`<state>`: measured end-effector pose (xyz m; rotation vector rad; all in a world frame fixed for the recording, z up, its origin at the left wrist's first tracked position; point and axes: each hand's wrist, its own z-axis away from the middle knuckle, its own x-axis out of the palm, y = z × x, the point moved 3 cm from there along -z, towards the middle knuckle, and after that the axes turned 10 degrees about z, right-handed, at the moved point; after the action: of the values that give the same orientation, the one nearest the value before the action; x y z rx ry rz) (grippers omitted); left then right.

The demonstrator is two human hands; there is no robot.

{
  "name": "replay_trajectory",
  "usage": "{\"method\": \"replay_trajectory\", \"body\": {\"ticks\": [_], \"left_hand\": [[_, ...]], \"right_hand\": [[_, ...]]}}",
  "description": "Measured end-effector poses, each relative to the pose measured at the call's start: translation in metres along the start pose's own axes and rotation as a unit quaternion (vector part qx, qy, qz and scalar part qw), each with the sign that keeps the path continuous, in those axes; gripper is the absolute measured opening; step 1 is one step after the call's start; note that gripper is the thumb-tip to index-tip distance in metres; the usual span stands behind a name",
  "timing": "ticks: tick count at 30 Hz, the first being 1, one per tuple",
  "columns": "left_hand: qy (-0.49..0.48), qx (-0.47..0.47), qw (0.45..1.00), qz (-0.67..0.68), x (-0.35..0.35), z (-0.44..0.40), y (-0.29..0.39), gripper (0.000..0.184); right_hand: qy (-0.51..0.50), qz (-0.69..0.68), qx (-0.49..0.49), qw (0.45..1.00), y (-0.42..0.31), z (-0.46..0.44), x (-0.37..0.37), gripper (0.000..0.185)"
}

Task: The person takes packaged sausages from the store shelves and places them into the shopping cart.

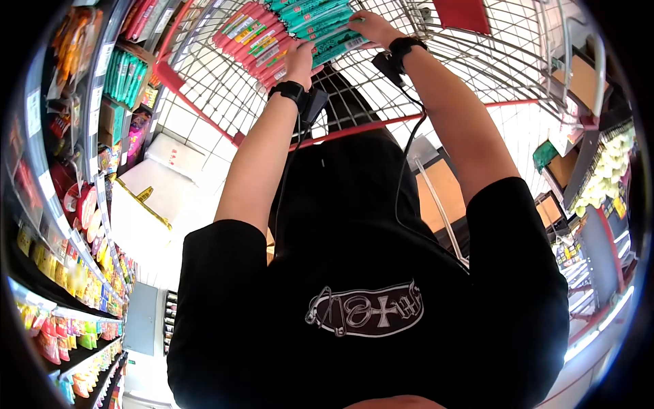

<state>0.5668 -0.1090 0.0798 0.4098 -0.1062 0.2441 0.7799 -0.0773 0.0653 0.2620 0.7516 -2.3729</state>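
Teal packets [321,24] just left of right hand [376,28], against its bent fingers; pink packets [252,39] against left hand [298,64]; both grips unclear.

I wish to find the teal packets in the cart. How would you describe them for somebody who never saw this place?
Find the wire cart beyond the black shirt. Inside it, at the picture's top, the right hand touches the teal packets. Their colour sets them apart from the pink packets directly to their left.
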Motion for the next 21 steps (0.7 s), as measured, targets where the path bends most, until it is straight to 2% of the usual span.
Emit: {"method": "replay_trajectory", "body": {"ticks": [2, 4, 5, 8, 9, 10, 11, 16, 19, 21], "left_hand": [[0.014, 0.006, 1.0, -0.003, 0.003, -0.008, -0.002, 0.031], [0.049, 0.055, 0.997, -0.012, 0.003, -0.046, -0.015, 0.035], [0.044, 0.061, 0.997, -0.003, 0.004, -0.046, -0.016, 0.039], [0.041, 0.148, 0.985, -0.073, 0.009, -0.07, -0.014, 0.041], [0.041, 0.147, 0.986, -0.073, 0.009, -0.076, -0.02, 0.041], [0.066, 0.203, 0.971, -0.107, 0.007, -0.086, -0.027, 0.04], [0.093, 0.257, 0.951, -0.142, 0.003, -0.095, -0.033, 0.04], [0.1, 0.219, 0.962, -0.128, -0.002, -0.098, -0.043, 0.041], [0.1, 0.224, 0.961, -0.127, -0.009, -0.098, -0.048, 0.044], [0.1, 0.238, 0.957, -0.129, -0.003, -0.093, -0.043, 0.046]], "right_hand": [[0.024, 0.037, -0.02, 0.999, 0.003, -0.016, 0.005, 0.04], [0.041, 0.067, -0.034, 0.996, 0.014, -0.045, 0.015, 0.043], [0.089, 0.07, -0.043, 0.993, 0.008, -0.046, 0.007, 0.042], [0.142, 0.072, -0.05, 0.986, 0.02, -0.062, 0.021, 0.047], [0.131, -0.011, -0.009, 0.991, 0.013, -0.05, 0.019, 0.048], [0.118, -0.096, 0.034, 0.988, 0.008, -0.041, 0.018, 0.05], [0.13, -0.031, 0.041, 0.99, 0.004, -0.041, 0.016, 0.052], [0.162, 0.025, 0.003, 0.986, 0.013, -0.055, 0.021, 0.051], [0.103, -0.066, 0.013, 0.992, 0.003, -0.047, 0.019, 0.048], [0.096, -0.079, 0.019, 0.992, -0.006, -0.04, 0.015, 0.048]]}}
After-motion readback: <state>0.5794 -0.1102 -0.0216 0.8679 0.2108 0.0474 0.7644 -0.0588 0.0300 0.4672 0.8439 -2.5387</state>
